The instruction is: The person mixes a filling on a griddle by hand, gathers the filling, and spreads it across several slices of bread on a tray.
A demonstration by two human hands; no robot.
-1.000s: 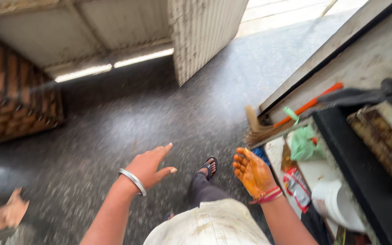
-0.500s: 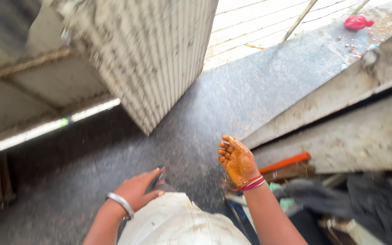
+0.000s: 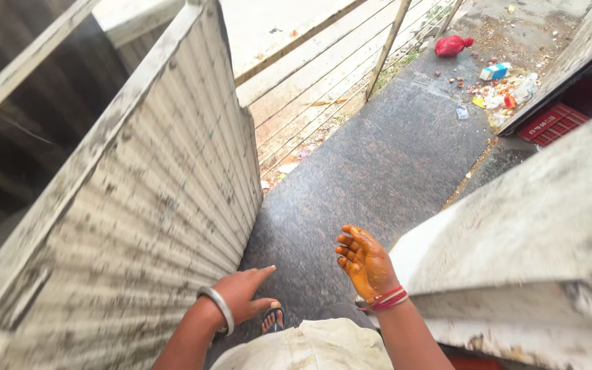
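Change since earlier: we now look further along the passage; the corrugated panel fills the left side, the litter at the far end has come into sight, and the broom and bench clutter seen before are gone from view.
Left hand: our left hand hangs low with a silver bangle on the wrist; its fingers are loosely extended and lie close together, the thumb below them, holding nothing.
Right hand: our right hand is raised palm-up, stained yellow-orange, with red threads round the wrist; its fingers are curled and slightly apart, empty.
Nearest to left fingers: the grey-white corrugated panel stands just beside them on the outer side; we cannot tell whether they touch it.
Nearest to right fingers: a pale, weathered slab runs just beside them on the outer side, apart from the palm.
Between the hands: dark speckled floor, and below them a foot in a dark sandal and pale cloth at our waist.
Far beyond the fingers: a red bag, a small blue and white box and scattered litter lie well apart from both hands at the end of the floor.
Beyond the right fingers, to their outer side: a red crate sits under a slanted edge.
Beyond the left fingers: a railing of thin bars borders the floor.
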